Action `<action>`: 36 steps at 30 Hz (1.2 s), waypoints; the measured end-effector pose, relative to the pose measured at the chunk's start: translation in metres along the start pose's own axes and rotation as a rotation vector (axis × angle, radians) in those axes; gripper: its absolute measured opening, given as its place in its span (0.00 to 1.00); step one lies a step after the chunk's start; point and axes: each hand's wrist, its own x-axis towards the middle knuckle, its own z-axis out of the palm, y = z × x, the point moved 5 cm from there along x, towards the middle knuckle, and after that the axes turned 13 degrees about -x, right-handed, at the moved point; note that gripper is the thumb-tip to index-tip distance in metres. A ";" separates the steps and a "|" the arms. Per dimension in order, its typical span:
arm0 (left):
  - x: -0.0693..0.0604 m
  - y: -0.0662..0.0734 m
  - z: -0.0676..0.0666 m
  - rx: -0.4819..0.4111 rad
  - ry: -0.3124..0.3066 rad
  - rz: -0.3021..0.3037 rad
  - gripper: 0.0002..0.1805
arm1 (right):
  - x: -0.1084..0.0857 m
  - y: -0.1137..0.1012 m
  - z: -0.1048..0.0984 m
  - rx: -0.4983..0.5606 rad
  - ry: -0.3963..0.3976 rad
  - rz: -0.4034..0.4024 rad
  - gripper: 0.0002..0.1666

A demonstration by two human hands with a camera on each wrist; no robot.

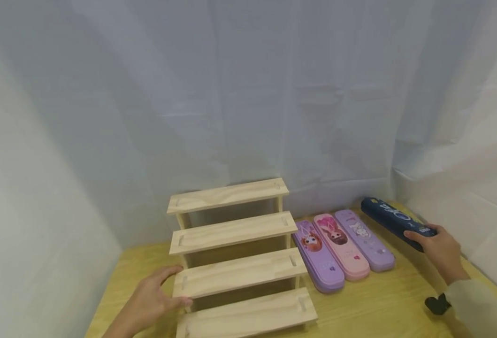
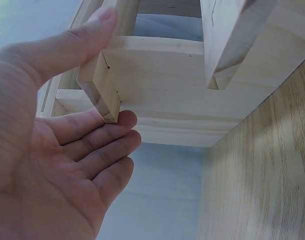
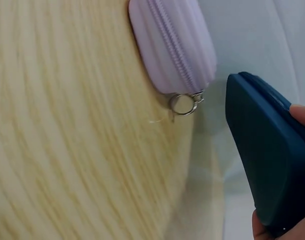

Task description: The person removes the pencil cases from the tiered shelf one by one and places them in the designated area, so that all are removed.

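A tiered wooden rack (image 1: 240, 274) with several stepped boards stands on the table. My left hand (image 1: 149, 298) pinches the left end of one of its lower boards (image 2: 100, 90), thumb on one face and fingers on the other. At the right, my right hand (image 1: 444, 249) grips the near end of a dark blue pencil case (image 1: 393, 218). In the right wrist view, this pencil case (image 3: 265, 150) appears tilted above the table. Between the rack and that case lie a purple pencil case (image 1: 320, 258), a pink pencil case (image 1: 343, 249) and a lilac pencil case (image 1: 366, 241), side by side.
The wood-grain table (image 1: 383, 305) carries everything. Behind it hangs a pale grey-blue cloth (image 1: 214, 94), with whitish cloth walls at both sides. A small dark bow-shaped item (image 1: 437, 304) is by the right sleeve. A zipped case with a ring pull (image 3: 175, 45) shows in the right wrist view.
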 end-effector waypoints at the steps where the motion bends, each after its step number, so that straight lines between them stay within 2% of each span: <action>1: 0.000 0.000 0.000 0.001 0.001 0.002 0.48 | 0.001 0.001 0.002 -0.005 -0.003 0.005 0.60; 9: -0.001 0.000 0.000 0.004 0.008 0.022 0.48 | 0.005 -0.002 0.019 -0.053 0.031 -0.011 0.56; 13: -0.001 -0.001 0.000 -0.010 -0.006 -0.005 0.48 | 0.007 -0.004 0.029 -0.085 -0.034 -0.010 0.59; 17: 0.000 -0.002 0.000 -0.035 -0.021 -0.045 0.49 | 0.009 -0.007 0.038 -0.117 -0.105 -0.044 0.61; 24: 0.000 -0.003 0.001 -0.047 -0.018 -0.050 0.49 | 0.010 -0.015 0.042 -0.178 -0.079 -0.146 0.59; 36: 0.000 -0.004 0.001 -0.032 -0.007 -0.036 0.49 | 0.010 -0.019 0.047 -0.175 -0.123 -0.171 0.58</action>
